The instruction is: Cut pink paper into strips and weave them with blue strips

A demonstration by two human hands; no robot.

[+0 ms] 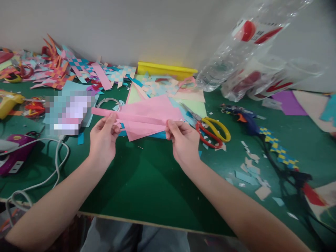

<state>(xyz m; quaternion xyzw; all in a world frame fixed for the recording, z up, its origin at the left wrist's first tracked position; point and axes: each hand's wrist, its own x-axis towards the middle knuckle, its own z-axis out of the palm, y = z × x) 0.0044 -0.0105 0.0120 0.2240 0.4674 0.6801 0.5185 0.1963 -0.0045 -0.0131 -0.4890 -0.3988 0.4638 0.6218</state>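
Observation:
A narrow pink paper strip [141, 118] is stretched level between my two hands, above the green table. My left hand [103, 136] pinches it a little in from its left end, which sticks out past the fingers. At the other end my right hand [183, 138] grips the strip between thumb and fingers. Behind and below it lies a larger pink paper sheet [154, 105], partly covered by the strip. Scissors [210, 127] with one red and one yellow handle rest just right of my right hand, blades toward the papers.
Woven paper pieces [57, 73] heap up at the back left. A blurred-out phone [69, 112] on a cable lies left. Plastic bottle [236, 45] and cups [286, 77] stand back right. Paper scraps [252, 168] and a blue glue gun [246, 120] lie right. A yellow strip-shaped object [168, 70] is against the wall.

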